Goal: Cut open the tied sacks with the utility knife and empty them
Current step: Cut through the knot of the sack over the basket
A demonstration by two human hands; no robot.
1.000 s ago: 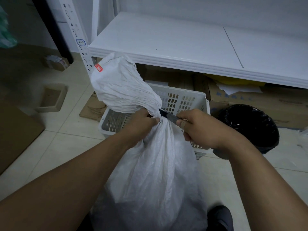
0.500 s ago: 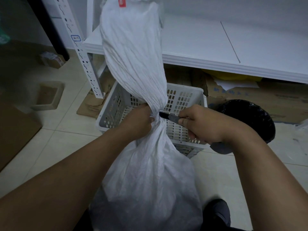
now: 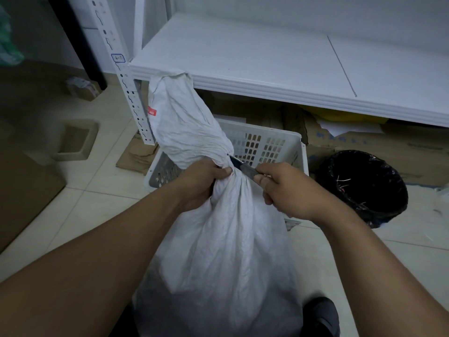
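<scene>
A white woven sack (image 3: 226,259) stands on the floor in front of me, cinched at its neck, with its loose top (image 3: 184,122) leaning up and left toward the shelf. My left hand (image 3: 201,183) is clenched around the neck from the left. My right hand (image 3: 289,190) grips the dark utility knife (image 3: 243,167), whose tip touches the tied neck from the right. The tie itself is hidden by the folds and my fingers.
A white perforated plastic basket (image 3: 267,144) sits just behind the sack. A black-lined bin (image 3: 364,188) stands to the right. A white shelf (image 3: 279,66) overhangs flattened cardboard (image 3: 364,147). Small boxes (image 3: 75,142) lie on the tiled floor at left.
The sack's loose top, upright half a second ago, has dropped lower and leans left again. Both hands stay at the neck, the knife still at the tie.
</scene>
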